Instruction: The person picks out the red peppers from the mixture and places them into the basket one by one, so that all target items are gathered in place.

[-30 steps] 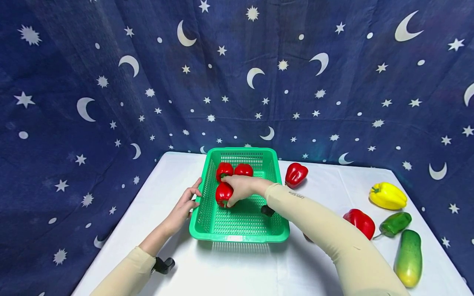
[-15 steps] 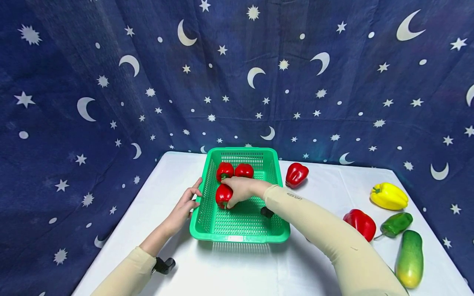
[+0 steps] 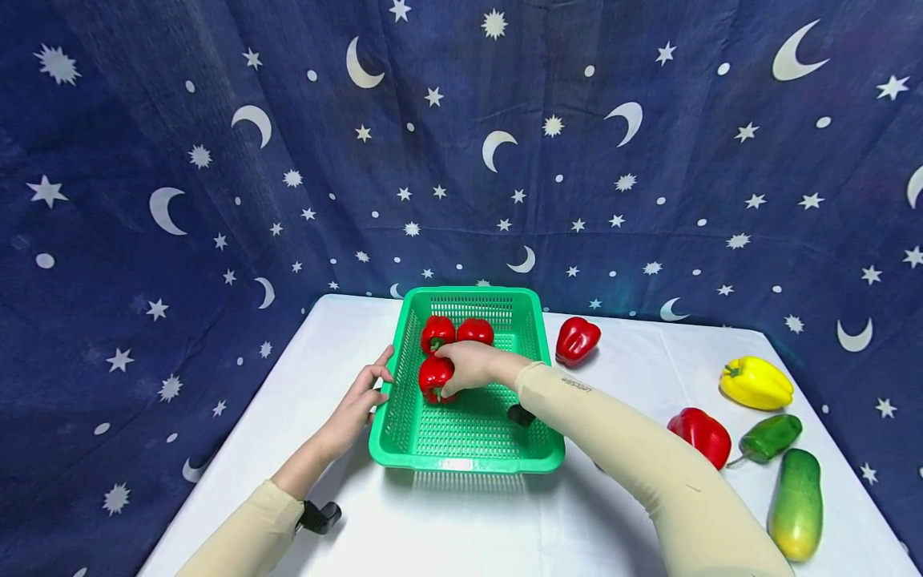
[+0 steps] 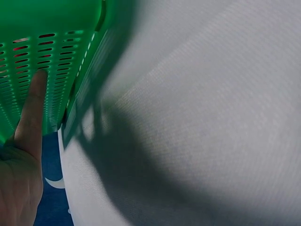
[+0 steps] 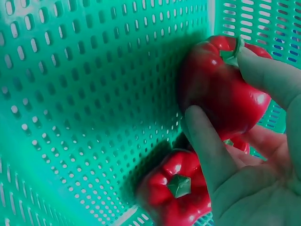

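A green plastic basket [image 3: 465, 463] with slotted walls stands on the white table. Inside it, my right hand [image 3: 476, 366] holds a glossy red bell pepper [image 3: 435, 380] near the left wall. In the right wrist view the thumb lies by the stem of this bell pepper [image 5: 221, 89] and a finger presses its side. Two other red bell peppers [image 3: 437, 333] [image 3: 476, 329] sit farther back in the basket. My left hand [image 3: 353, 409] touches the basket's left rim. The left wrist view has one straight finger [image 4: 33, 110] against the outer wall.
Right of the basket lie a red bell pepper [image 3: 577, 341] and another red pepper [image 3: 701, 437], partly behind my sleeve. Farther right are a yellow bell pepper [image 3: 755, 382], a green pepper [image 3: 771, 437] and a green-yellow papaya-like item [image 3: 796, 505]. A star-patterned cloth [image 3: 461, 160] hangs behind.
The red bell pepper in my right hand has shifted very slightly away from me within the basket. My left hand and the basket stay in place.
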